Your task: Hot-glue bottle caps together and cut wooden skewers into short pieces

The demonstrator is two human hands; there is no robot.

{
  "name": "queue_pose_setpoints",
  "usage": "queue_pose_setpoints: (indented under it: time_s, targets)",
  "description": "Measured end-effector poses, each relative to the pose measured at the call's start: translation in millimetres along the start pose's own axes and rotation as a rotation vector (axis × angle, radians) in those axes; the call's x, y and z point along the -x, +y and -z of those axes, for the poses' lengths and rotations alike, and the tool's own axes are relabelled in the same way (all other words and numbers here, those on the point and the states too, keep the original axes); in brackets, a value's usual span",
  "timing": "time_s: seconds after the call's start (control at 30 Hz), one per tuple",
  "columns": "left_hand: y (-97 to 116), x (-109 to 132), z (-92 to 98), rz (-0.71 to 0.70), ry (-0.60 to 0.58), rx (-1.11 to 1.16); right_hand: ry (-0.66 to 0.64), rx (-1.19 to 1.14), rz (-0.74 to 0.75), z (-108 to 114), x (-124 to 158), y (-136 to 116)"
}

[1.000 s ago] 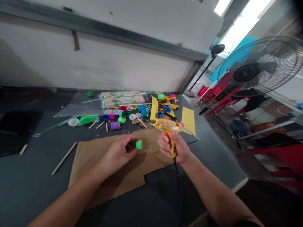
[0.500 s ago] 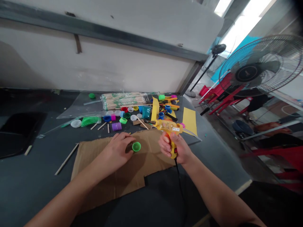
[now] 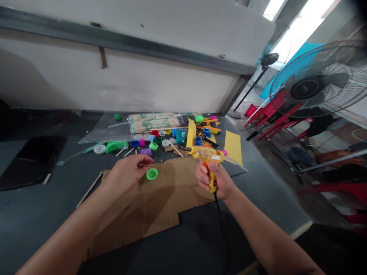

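The left hand's [image 3: 129, 168] fingertips are too indistinct beside the green cap [image 3: 151, 174] to tell whether they pinch it, and the left forearm hides part of the cardboard [image 3: 160, 198]. The right hand [image 3: 223, 178] covers much of the glue gun's [image 3: 204, 153] handle, the print on the label [image 3: 215, 157] is too small to read, and the cord [image 3: 218, 214] fades into shadow below. The bottom edge cuts off both forearms, the right edge crops the fan [image 3: 306, 88], and its hub lettering is illegible.
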State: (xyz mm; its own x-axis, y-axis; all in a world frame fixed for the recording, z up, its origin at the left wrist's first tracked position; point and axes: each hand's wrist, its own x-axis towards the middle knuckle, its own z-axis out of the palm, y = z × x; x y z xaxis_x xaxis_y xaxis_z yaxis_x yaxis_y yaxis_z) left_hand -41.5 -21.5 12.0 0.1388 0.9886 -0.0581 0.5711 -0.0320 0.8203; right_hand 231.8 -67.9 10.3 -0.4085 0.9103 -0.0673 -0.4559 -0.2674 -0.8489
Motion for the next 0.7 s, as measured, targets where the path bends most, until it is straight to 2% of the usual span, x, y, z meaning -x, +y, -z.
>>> queue_pose_setpoints:
  time_s: [0.1, 0.17, 0.4, 0.57, 0.7]
  targets:
    - [-9, -2, 0.7, -0.003, -0.004, -0.017, -0.002, -0.006, 0.006, 0, 1, 0]
    - [-11, -1, 2.3, 0.01, -0.022, 0.049, 0.005, 0.006, 0.0, 0, 1, 0]
    - [6, 3, -1.1, 0.254, -0.135, 0.527, -0.004, -0.006, -0.012, 1, 0, 8]
    - [8, 4, -10.4, 0.308, -0.204, 0.549, 0.118, 0.08, -0.018, 2, -3, 14]
    - [7, 4, -11.5, 0.342, -0.236, 0.496, 0.211, 0.092, 0.071, 3, -5, 10]
